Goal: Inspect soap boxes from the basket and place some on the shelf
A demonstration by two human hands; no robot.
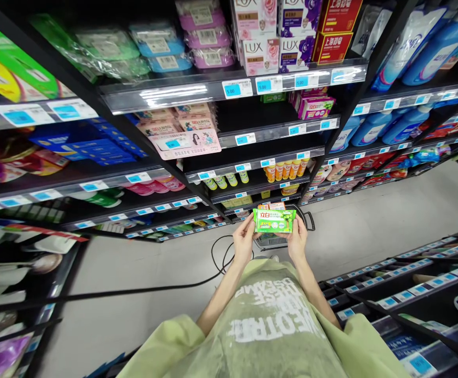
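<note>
Both hands hold a green and white packet of soap [275, 221] out in front of my body, its printed face toward me. My left hand [244, 237] grips the packet's left end, and my right hand [297, 237] grips the right end, thumbs at the front edges. The fingers behind the packet are hidden. Just beyond and below it stands a grey shopping basket [270, 243] with a black handle [311, 221], mostly covered by the packet and hands. An orange and white package [272, 206] shows above the packet's top edge.
Tall black shelves [197, 89] rise ahead, holding boxed soaps [258, 55], yellow-capped bottles [286, 170] and blue detergent bottles [370, 128]. More shelving [421, 289] stands at the right, and a rack [55, 294] at the left. A black cable [134, 290] runs across the grey floor [130, 320].
</note>
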